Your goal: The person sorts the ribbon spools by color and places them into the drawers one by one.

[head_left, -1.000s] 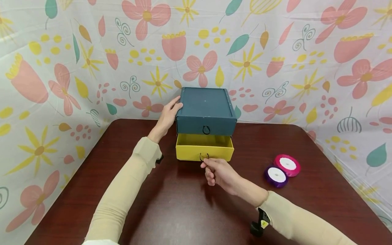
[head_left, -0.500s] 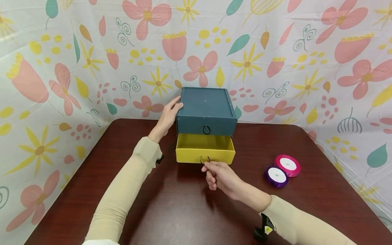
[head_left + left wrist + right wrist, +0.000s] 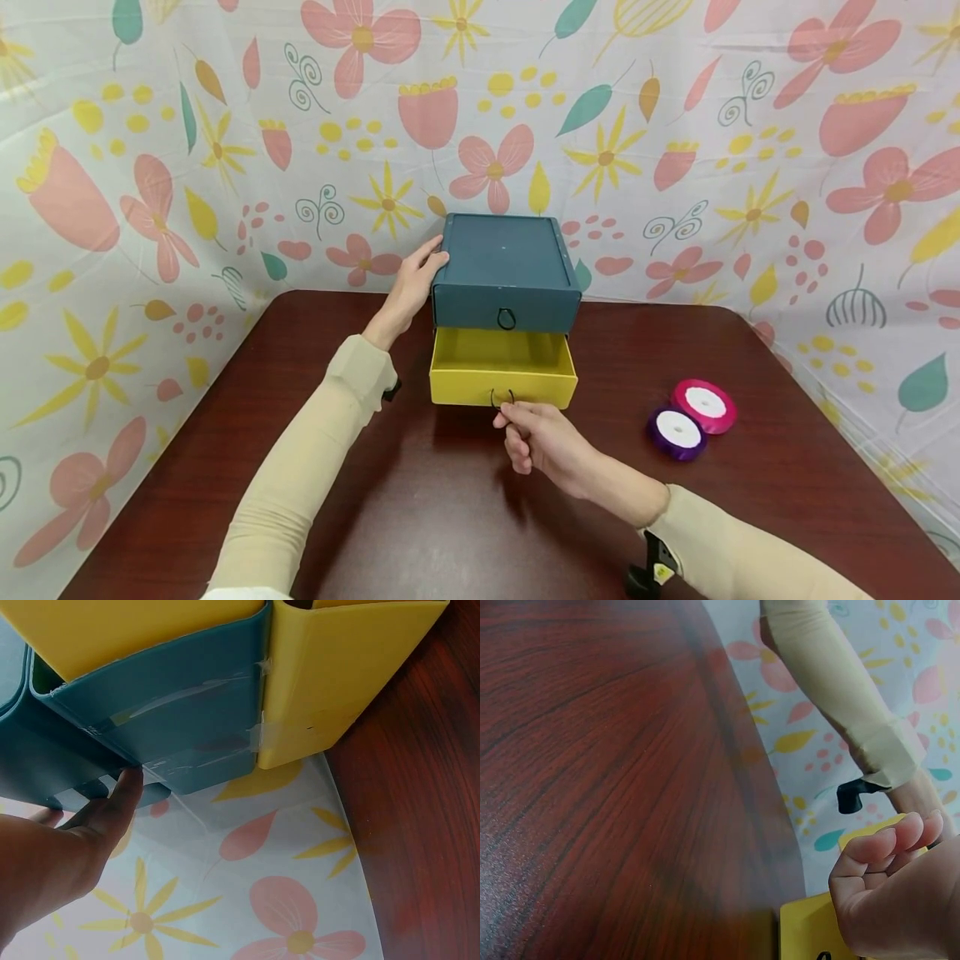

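Observation:
A small drawer box [image 3: 501, 254] with a dark teal top stands at the back of the table, its lower yellow drawer [image 3: 450, 386] pulled partway out. Nothing shows inside the visible part of that drawer. My right hand [image 3: 551, 446] pinches the black loop handle [image 3: 492, 398] on the yellow front between thumb and forefinger. Against the upper left side of the teal box rests my left hand [image 3: 407, 290], fingers extended. From the left wrist, the left hand [image 3: 90, 832] touches the teal wall [image 3: 187, 727], beside the yellow lower section [image 3: 330, 675].
Two ribbon spools lie touching on the right of the table [image 3: 600, 525], one pink [image 3: 727, 410] and one purple [image 3: 679, 450]. A second black loop [image 3: 506, 318] hangs on the closed teal drawer. Behind everything hangs a flower-patterned cloth [image 3: 637, 108].
The yellow drawer has slid farther out toward me as my right hand draws back with its loop handle. My left hand has stayed in place on the box.

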{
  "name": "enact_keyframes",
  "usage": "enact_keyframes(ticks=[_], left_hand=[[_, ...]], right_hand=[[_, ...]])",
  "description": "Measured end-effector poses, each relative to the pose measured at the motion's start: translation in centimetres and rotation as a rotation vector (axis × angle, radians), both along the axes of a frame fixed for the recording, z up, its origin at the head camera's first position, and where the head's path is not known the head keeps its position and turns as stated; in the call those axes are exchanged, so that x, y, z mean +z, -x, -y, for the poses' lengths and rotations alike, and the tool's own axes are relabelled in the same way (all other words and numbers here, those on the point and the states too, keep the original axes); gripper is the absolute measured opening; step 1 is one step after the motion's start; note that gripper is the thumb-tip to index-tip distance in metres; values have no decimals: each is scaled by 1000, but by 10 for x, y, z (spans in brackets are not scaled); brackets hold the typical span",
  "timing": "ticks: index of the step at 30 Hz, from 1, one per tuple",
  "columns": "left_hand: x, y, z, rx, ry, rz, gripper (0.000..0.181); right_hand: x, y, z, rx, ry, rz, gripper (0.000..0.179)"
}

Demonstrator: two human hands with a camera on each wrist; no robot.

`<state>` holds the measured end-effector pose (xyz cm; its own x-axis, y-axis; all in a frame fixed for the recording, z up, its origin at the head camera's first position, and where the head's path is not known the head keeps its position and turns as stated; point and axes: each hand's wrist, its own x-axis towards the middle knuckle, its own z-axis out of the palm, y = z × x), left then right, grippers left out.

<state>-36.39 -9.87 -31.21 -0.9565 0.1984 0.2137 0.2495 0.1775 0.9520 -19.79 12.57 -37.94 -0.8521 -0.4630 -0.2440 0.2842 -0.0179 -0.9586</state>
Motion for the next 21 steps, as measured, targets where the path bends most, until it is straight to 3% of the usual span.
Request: enact_keyframes(ticks=[21], left_hand=[[1, -1, 0, 4, 17, -4, 54]], right_hand=[[0, -11, 1, 16, 8, 13, 22]])
